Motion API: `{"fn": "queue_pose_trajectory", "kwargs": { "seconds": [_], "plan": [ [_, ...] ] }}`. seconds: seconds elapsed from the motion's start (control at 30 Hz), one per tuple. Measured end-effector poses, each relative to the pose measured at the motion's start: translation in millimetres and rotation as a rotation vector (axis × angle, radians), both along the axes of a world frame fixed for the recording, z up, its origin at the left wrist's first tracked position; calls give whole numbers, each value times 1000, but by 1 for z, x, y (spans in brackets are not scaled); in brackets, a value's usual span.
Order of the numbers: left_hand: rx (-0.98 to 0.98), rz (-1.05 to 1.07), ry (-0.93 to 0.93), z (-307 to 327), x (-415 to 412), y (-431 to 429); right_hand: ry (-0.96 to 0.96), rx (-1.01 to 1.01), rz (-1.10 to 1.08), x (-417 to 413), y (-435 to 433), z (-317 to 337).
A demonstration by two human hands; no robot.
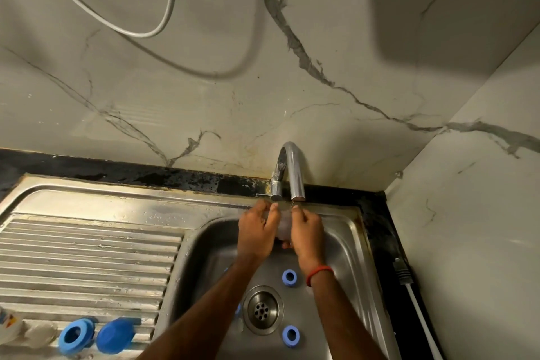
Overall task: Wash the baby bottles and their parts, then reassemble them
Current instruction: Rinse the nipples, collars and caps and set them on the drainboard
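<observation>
- Lying far left of the grip on the ribbed drainboard (87,257) are a blue ring (76,336) and a blue cap (115,335), side by side. A pale part (41,333) left of them is too blurred to name.
- A printed packet (8,323) at the frame's left edge shows colours but no legible words.
- The person's left hand (257,232) has its fingers curled round the left side of the clear bottle (284,225).
- That bottle sits between both palms, over the back of the basin (344,242) and just under the spout of the faucet (292,172). Whether water is running cannot be told.
- The right hand (306,231) clasps the bottle's other side, with a red thread (320,273) at the wrist.
- To rinse well, the person would probably keep the bottle's mouth under the spout and turn it between the palms. A firm hold matters, since wet plastic likely slips.
- Below the grip on the basin floor lies the near ring (289,277), with the far ring (290,335) further down; the drain (263,309) is between them and slightly left. They look unwashed as yet, and a dropped bottle could knock them.
- Right of the grip, a white cable (420,307) runs along the dark counter.
- No brand or writing is readable on the faucet, basin or cable.
</observation>
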State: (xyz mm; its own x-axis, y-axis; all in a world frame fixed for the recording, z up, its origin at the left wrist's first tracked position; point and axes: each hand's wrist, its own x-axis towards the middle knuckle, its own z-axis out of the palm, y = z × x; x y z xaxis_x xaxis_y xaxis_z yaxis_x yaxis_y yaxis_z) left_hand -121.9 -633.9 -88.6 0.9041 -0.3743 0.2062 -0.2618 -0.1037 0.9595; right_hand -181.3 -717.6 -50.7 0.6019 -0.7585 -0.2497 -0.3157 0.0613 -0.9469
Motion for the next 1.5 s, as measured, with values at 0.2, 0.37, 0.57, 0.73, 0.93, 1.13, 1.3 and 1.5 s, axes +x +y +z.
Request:
{"fn": "queue_pose_trajectory", "kwargs": {
  "seconds": [0.2,0.37,0.57,0.73,0.93,1.13,1.3,1.5],
  "plan": [
    [-152,-64,259,15,0,-3,-170,615,3,-6,0,15],
    [-309,51,982,21,0,-4,4,-320,330,-15,-9,4],
    [-424,18,1220,36,-7,2,31,-616,462,-25,-25,5],
    [-546,-31,1242,37,-11,6,23,-490,350,-20,-18,16],
    [-368,-147,862,45,-14,4,86,-148,77,-7,-5,18],
    [-321,-3,914,35,-6,-2,62,-98,175,-7,-12,15],
    [-252,-12,921,32,-4,-6,71,-687,430,-13,-15,0],
    [-238,-102,753,36,-11,-11,66,-740,305,-15,-2,6]
  ]
}}
